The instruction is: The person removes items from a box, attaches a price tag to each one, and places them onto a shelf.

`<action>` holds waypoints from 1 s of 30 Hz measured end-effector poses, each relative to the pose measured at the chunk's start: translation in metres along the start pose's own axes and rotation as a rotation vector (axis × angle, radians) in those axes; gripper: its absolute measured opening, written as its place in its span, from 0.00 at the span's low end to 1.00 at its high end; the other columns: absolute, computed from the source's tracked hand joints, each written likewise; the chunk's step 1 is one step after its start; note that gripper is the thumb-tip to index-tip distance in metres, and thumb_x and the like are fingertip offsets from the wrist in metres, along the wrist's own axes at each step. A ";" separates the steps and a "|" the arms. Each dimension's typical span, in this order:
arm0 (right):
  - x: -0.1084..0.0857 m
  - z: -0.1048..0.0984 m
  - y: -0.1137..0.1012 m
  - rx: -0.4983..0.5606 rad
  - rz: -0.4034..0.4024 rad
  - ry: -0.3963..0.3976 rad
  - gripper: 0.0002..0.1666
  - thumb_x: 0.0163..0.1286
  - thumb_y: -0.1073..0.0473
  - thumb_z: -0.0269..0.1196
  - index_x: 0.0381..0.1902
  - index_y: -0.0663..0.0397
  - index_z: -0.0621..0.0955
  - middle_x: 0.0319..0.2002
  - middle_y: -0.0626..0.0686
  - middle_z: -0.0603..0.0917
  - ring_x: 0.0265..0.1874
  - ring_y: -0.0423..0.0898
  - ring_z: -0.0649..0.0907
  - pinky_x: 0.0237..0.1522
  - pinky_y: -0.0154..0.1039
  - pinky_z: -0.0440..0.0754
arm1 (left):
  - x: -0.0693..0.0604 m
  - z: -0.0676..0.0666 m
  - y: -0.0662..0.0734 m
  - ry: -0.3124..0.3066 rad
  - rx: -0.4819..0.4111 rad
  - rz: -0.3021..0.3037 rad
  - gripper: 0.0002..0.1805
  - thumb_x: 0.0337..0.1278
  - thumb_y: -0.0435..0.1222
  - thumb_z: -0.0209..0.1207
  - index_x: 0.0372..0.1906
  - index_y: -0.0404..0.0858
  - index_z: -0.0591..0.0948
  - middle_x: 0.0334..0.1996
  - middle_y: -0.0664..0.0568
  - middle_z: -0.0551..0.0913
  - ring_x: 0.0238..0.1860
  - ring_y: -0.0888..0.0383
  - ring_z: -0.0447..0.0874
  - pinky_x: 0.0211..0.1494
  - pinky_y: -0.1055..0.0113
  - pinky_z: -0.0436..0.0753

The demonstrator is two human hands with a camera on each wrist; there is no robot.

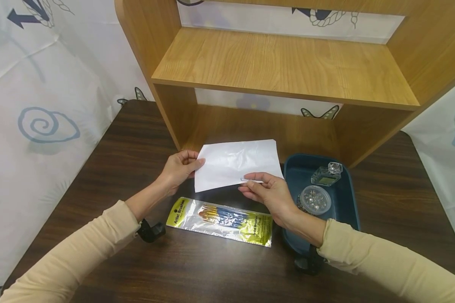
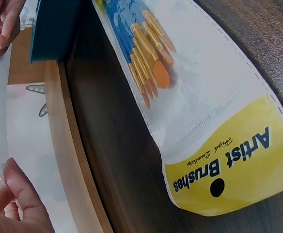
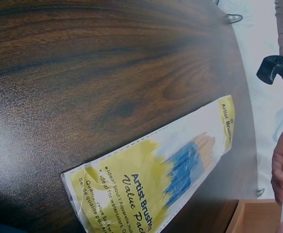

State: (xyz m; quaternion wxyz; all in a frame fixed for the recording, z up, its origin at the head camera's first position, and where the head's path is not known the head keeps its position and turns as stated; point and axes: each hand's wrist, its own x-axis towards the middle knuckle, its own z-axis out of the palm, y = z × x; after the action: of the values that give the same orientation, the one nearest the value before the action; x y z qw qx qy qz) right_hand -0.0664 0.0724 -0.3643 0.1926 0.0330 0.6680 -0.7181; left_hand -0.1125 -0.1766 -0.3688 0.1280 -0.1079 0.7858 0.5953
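A white sheet of paper [image 1: 236, 162] is held up above the table, in front of the shelf. My left hand [image 1: 180, 168] pinches its left edge between thumb and fingers; in the left wrist view this hand [image 2: 23, 199] shows at the lower left. At the paper's lower right edge, my right hand [image 1: 269, 193] pinches a small thin loop that looks like a paper clip [image 1: 243, 179]. Whether those fingers also grip the paper is hard to see. Below both hands lies a clear and yellow packet of artist brushes [image 1: 220, 221], flat on the table.
A dark blue tray [image 1: 346, 198] at the right holds a glass bottle [image 1: 326, 174] and a round clear tub [image 1: 315, 200] of small metallic pieces. Behind stands a wooden shelf unit [image 1: 284, 63] on the dark wooden table [image 1: 212, 273]. Printed cloth [image 1: 49, 97] hangs around.
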 end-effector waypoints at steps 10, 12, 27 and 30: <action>0.000 -0.001 0.001 -0.027 0.003 -0.009 0.15 0.66 0.69 0.58 0.51 0.66 0.76 0.39 0.60 0.85 0.40 0.48 0.86 0.44 0.37 0.81 | -0.001 0.000 0.001 0.005 0.000 0.008 0.18 0.59 0.38 0.60 0.50 0.33 0.75 0.33 0.53 0.78 0.33 0.59 0.76 0.37 0.73 0.79; 0.000 -0.001 0.002 -0.027 0.005 -0.009 0.15 0.66 0.69 0.58 0.51 0.66 0.76 0.39 0.60 0.86 0.40 0.48 0.86 0.44 0.37 0.81 | -0.002 0.000 0.001 0.008 0.000 0.012 0.17 0.59 0.38 0.60 0.50 0.33 0.75 0.32 0.53 0.78 0.33 0.59 0.76 0.37 0.73 0.79; -0.003 -0.001 0.000 0.094 0.031 -0.027 0.13 0.69 0.69 0.55 0.50 0.67 0.73 0.42 0.60 0.84 0.40 0.47 0.86 0.45 0.37 0.81 | -0.003 0.002 0.001 0.005 -0.016 0.038 0.18 0.59 0.38 0.60 0.50 0.32 0.74 0.34 0.52 0.78 0.33 0.60 0.77 0.37 0.74 0.81; -0.003 -0.001 0.000 0.103 0.040 -0.031 0.14 0.68 0.71 0.54 0.51 0.67 0.72 0.39 0.56 0.85 0.38 0.43 0.86 0.46 0.37 0.81 | -0.003 0.003 0.001 0.008 -0.024 0.038 0.18 0.59 0.38 0.60 0.50 0.31 0.74 0.33 0.52 0.78 0.32 0.60 0.77 0.37 0.74 0.80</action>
State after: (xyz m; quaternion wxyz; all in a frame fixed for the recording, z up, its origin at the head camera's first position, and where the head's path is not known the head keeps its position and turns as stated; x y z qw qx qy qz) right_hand -0.0643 0.0743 -0.3632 0.2154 0.0452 0.6262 -0.7480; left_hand -0.1100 -0.1738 -0.3672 0.1123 -0.0966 0.7811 0.6065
